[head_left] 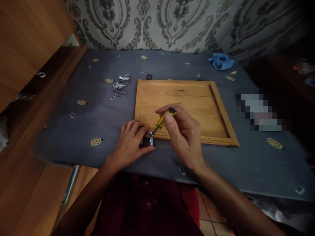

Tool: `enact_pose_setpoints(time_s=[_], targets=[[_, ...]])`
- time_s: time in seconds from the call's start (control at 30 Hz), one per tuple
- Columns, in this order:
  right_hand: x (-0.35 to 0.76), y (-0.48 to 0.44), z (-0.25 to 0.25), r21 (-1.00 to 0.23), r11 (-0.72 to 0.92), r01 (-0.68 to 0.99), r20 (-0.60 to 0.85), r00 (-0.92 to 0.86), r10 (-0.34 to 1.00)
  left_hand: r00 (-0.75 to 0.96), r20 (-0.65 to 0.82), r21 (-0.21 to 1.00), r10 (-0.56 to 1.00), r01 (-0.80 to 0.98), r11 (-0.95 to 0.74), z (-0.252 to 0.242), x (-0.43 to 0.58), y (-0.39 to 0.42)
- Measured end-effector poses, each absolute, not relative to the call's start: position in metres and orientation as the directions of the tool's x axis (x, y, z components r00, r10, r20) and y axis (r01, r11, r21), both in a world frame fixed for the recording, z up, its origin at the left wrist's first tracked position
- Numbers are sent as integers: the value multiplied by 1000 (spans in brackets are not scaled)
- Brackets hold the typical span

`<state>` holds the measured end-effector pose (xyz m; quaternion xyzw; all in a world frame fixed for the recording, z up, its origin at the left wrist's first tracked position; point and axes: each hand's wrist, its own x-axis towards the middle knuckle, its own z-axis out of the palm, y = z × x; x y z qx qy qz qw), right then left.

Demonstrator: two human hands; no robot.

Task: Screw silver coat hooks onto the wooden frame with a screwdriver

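A shallow wooden tray-like panel with raised edges (177, 111) lies on the cloth-covered table. My right hand (184, 131) is closed around a yellow and black screwdriver (163, 119), held at a slant. The screwdriver's tip meets a small shiny metal piece (151, 139) at the panel's near left corner. My left hand (131, 139) rests at that corner, its fingers spread over the edge and its thumb beside the metal piece. Whether its fingertips press on the piece is hard to tell.
Several metal fittings (119, 86) lie on the grey tablecloth (93, 121) left of the panel. A blue cloth (221, 61) is at the back right. A blurred-out object (261, 111) lies at the right. Wooden furniture (29, 42) borders the left side.
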<state>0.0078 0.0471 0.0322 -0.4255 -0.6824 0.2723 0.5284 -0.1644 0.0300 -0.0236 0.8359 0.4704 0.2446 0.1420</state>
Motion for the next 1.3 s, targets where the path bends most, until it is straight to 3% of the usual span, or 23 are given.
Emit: enact_pose_setpoints(time_s=[0.1, 0.17, 0.37, 0.43, 0.53, 0.63, 0.87, 1.07, 1.3], targets=[[-5, 48, 29, -924, 382, 29, 382, -25, 924, 440, 273, 462, 855, 720, -518, -24, -165, 30], [-15, 51, 26, -929, 351, -116, 353, -3, 935, 443, 273, 464, 854, 717, -520, -24, -165, 30], [-30, 60, 25, -884, 329, -333, 341, 23, 940, 441, 270, 478, 856, 710, -517, -24, -165, 30], [-26, 64, 28, -874, 282, -395, 351, -113, 930, 441, 278, 469, 853, 713, -521, -25, -165, 30], [-14, 72, 35, -895, 114, -430, 340, -496, 799, 439, 299, 453, 847, 716, -531, -26, -165, 29], [-3, 80, 40, -891, 2, -454, 316, -617, 721, 439, 291, 449, 850, 721, -527, -25, -164, 29], [-1, 75, 35, -917, 128, -378, 302, -449, 841, 449, 289, 442, 846, 721, -534, -25, -165, 30], [-2, 58, 47, -867, 237, -439, 304, -86, 949, 441, 259, 475, 859, 716, -511, -24, -165, 30], [3, 56, 48, -878, 241, -413, 280, -34, 960, 440, 271, 459, 856, 723, -517, -23, -163, 30]])
